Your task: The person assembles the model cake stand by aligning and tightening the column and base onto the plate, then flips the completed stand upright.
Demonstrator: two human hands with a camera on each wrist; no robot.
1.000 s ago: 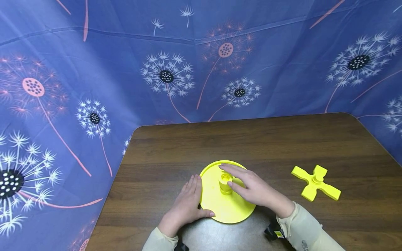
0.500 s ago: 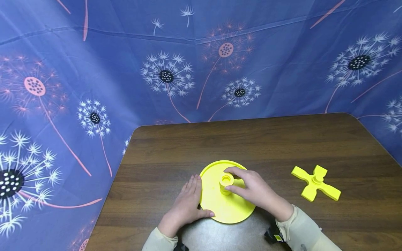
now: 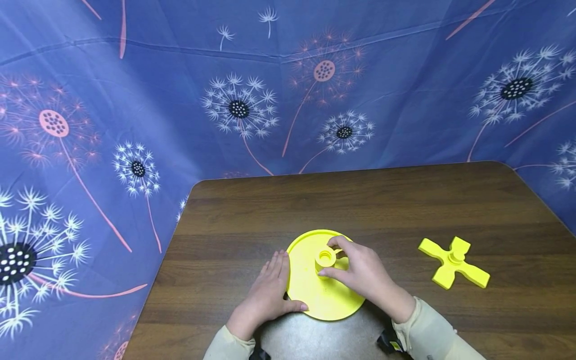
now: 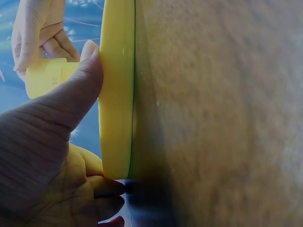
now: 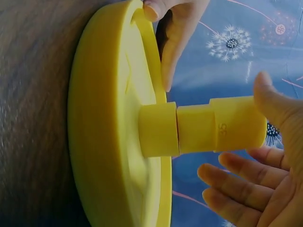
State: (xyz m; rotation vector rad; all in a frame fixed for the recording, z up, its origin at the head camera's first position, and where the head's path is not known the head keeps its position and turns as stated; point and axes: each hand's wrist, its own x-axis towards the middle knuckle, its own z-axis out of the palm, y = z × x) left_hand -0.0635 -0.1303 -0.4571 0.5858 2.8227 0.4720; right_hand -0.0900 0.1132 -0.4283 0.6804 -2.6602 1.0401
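Observation:
A round yellow disc (image 3: pixel 328 302) with a raised rim lies on the table. A short post (image 5: pixel 158 130) rises from its centre. On that post stands a stepped yellow cylinder (image 3: pixel 325 259), hollow at the top, with a thin seam between them; the right wrist view shows "35" on it. My right hand (image 3: pixel 364 270) pinches the cylinder near its top between thumb and index finger, the other fingers loose. My left hand (image 3: pixel 265 290) rests against the disc's left edge, fingers straight and thumb (image 4: pixel 90 66) touching the rim.
To the right, a yellow four-armed cross piece (image 3: pixel 455 259) with a central peg lies on the brown wooden table (image 3: pixel 252 215). A grey patch (image 3: pixel 315 340) shows at the near side. Behind hangs a blue dandelion-print cloth (image 3: pixel 180 100).
My right hand's fingers have closed in around the cylinder from a looser pose above it. The cylinder has shifted very slightly. My left hand has stayed in place.

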